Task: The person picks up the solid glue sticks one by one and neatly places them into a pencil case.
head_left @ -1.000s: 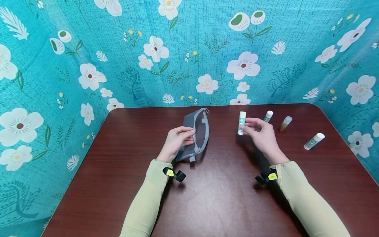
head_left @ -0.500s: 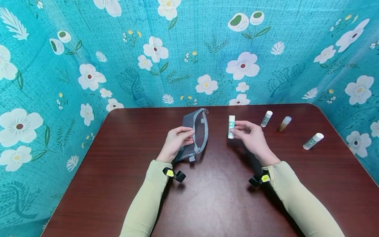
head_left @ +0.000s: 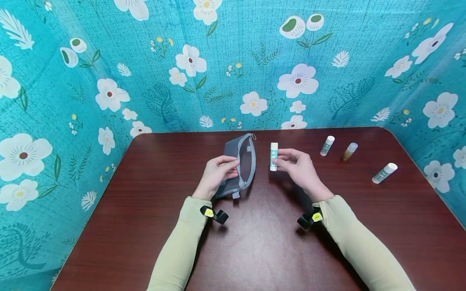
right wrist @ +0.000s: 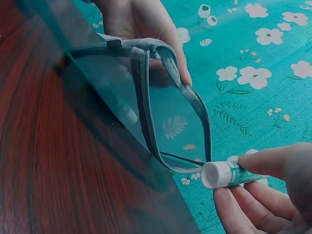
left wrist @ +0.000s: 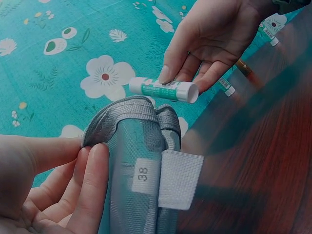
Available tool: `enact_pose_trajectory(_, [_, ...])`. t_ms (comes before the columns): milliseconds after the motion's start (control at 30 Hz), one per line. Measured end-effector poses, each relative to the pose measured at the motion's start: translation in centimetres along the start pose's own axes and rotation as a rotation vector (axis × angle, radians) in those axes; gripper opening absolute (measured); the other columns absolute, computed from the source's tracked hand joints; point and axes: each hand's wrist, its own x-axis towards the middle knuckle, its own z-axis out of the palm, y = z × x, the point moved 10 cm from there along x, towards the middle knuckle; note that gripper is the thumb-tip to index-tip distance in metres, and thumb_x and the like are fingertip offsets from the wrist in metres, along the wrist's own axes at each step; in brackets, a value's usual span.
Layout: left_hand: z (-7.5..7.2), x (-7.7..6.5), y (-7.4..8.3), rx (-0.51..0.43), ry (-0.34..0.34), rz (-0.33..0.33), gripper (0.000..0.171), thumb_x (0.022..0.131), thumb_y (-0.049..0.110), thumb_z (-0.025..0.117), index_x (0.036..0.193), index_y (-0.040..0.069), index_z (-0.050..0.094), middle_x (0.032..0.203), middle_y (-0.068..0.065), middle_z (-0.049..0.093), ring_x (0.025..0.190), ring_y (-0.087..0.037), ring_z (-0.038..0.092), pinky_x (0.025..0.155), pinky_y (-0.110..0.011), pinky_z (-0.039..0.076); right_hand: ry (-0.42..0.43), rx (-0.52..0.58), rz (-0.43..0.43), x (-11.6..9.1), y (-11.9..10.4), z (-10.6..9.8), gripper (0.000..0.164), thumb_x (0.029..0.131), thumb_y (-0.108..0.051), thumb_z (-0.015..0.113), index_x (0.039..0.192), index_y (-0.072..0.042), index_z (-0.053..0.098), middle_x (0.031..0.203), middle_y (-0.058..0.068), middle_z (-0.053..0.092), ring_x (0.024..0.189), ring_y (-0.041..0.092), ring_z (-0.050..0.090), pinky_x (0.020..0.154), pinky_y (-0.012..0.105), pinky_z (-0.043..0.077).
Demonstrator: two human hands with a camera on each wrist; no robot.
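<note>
A grey mesh zipper pouch (head_left: 233, 169) stands on the table with its mouth spread toward the right. My left hand (head_left: 217, 173) pinches the near edge of that mouth between thumb and fingers. Between the thumb and fingertips of my right hand (head_left: 296, 167) is a white and green glue stick (head_left: 274, 157), held upright a short way right of the pouch. In the left wrist view a white tag marked 38 (left wrist: 145, 176) shows on the pouch's end. Through the mesh in the right wrist view, another glue stick (right wrist: 122, 107) is faintly visible, seemingly inside.
At the right of the dark wooden table (head_left: 145, 226) stand a glue stick (head_left: 327, 146), an amber glue tube (head_left: 350, 152) and a further glue stick (head_left: 384, 173). A turquoise flowered cloth (head_left: 225, 60) hangs behind the table.
My right hand has carried the glue stick leftward, away from the other sticks and nearer the pouch. The left hand and the pouch have stayed in place.
</note>
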Motion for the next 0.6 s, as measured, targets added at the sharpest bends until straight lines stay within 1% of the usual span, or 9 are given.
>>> enact_pose_trajectory(333, [-0.1, 0.0, 0.0, 0.011, -0.004, -0.006, 0.021, 0.095, 0.008, 0.074, 0.112, -0.003, 0.072, 0.086, -0.01, 0.072, 0.072, -0.016, 0.068, 0.074, -0.032, 0.062, -0.027, 0.016, 0.009, 0.5, -0.7, 1.4, 0.043, 0.095, -0.013, 0.074, 0.133, 0.004, 0.062, 0.115, 0.024, 0.067, 0.089, 0.022, 0.071, 0.086, 0.045, 0.059])
enact_pose_trajectory(500, [0.0, 0.1, -0.2, 0.014, -0.005, -0.005, 0.021, 0.095, 0.007, 0.074, 0.113, -0.004, 0.071, 0.086, -0.01, 0.071, 0.072, -0.016, 0.068, 0.074, -0.032, 0.062, -0.05, 0.02, 0.019, 0.7, -0.9, 2.2, 0.044, 0.095, -0.013, 0.075, 0.134, 0.003, 0.062, 0.114, 0.023, 0.067, 0.091, 0.026, 0.071, 0.087, 0.047, 0.058])
enact_pose_trajectory(600, [0.0, 0.1, -0.2, 0.01, -0.005, -0.003, 0.02, 0.095, 0.006, 0.073, 0.112, -0.004, 0.071, 0.085, -0.01, 0.071, 0.071, -0.016, 0.068, 0.073, -0.031, 0.062, -0.061, 0.015, 0.032, 0.9, -0.9, 2.7, 0.044, 0.095, -0.014, 0.075, 0.133, 0.003, 0.062, 0.113, 0.022, 0.067, 0.092, 0.028, 0.071, 0.086, 0.046, 0.059])
